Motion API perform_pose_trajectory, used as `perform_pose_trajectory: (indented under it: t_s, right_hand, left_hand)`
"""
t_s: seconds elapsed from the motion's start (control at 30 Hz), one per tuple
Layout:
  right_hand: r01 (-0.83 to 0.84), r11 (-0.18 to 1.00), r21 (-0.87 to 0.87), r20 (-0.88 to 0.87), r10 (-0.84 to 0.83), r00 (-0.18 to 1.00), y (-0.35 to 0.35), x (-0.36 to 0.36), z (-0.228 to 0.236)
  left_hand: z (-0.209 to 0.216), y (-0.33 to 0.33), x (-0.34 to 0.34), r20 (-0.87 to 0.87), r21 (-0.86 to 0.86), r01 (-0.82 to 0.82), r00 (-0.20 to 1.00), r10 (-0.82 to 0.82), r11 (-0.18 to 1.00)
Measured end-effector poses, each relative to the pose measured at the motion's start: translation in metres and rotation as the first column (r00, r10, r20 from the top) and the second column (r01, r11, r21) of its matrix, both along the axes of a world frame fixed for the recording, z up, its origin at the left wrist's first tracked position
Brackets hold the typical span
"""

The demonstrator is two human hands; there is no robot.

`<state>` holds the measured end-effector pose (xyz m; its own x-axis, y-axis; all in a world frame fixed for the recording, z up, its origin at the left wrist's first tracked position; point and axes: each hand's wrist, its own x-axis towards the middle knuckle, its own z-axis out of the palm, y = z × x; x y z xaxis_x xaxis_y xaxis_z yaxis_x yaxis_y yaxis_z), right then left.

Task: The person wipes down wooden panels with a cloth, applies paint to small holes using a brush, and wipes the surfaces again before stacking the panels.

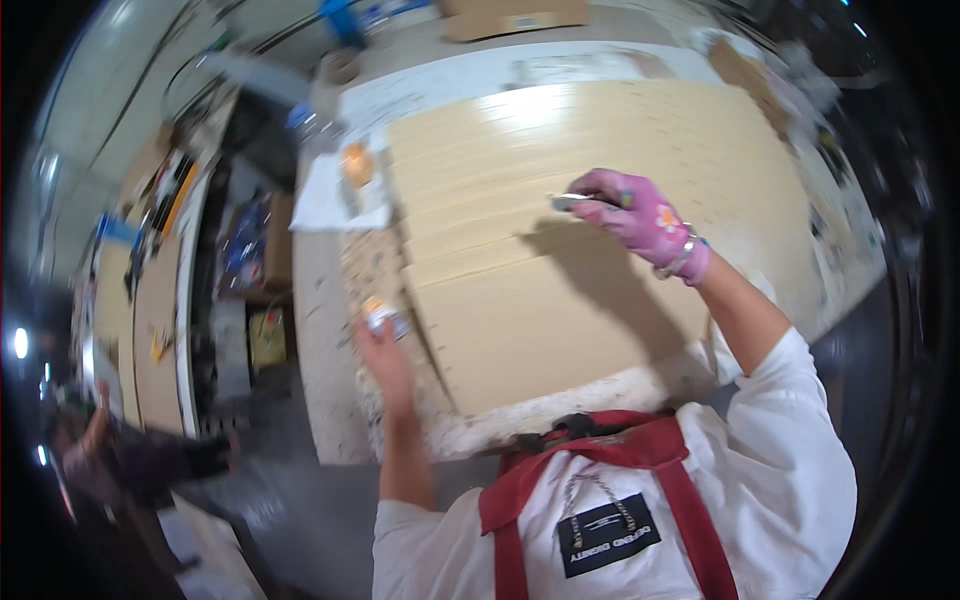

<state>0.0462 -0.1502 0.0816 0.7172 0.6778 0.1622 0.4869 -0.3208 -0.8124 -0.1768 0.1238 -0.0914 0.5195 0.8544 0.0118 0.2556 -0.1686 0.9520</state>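
My right hand [637,218], in a pink flowered glove with a bracelet at the wrist, is raised over the cream boards. Its fingers pinch a small, flat, grey-white tool [568,202] whose exact kind I cannot make out. My bare left hand [386,362] is at the left edge of the boards, closed round a small white container with an orange top [384,319]; it is blurred. The cream boards [540,340] lie overlapping in staggered rows on the worktable, and my right arm's shadow falls across them.
On white paper [318,205] at the table's left stands an orange-topped object [357,165]. A cardboard box [515,18] is at the far edge. Clear plastic and scraps lie along the right side. Further left are a cluttered bench [155,300] and another person [125,455].
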Motion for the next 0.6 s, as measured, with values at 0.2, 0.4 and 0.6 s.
perform_pose_trajectory:
  t_s: [0.2, 0.4, 0.6]
  right_hand:
    - [-0.01, 1.0, 0.027, -0.085, 0.013, 0.996, -0.087, -0.007, 0.001]
    - [0.077, 0.99, 0.117, -0.261, -0.044, 0.964, -0.175, -0.002, -0.001]
    - [0.154, 0.977, 0.146, -0.186, -0.126, 0.974, -0.289, 0.044, -0.005]
  left_hand:
    - [0.078, -0.045, -0.003, 0.153, 0.164, -0.076, 0.987, 0.051, 0.984]
    - [0.12, -0.157, 0.052, 0.299, 0.065, 0.237, 0.922, -0.246, 0.969]
    - [0.103, -0.271, 0.112, 0.298, 0.107, 0.54, 0.783, -0.545, 0.835]
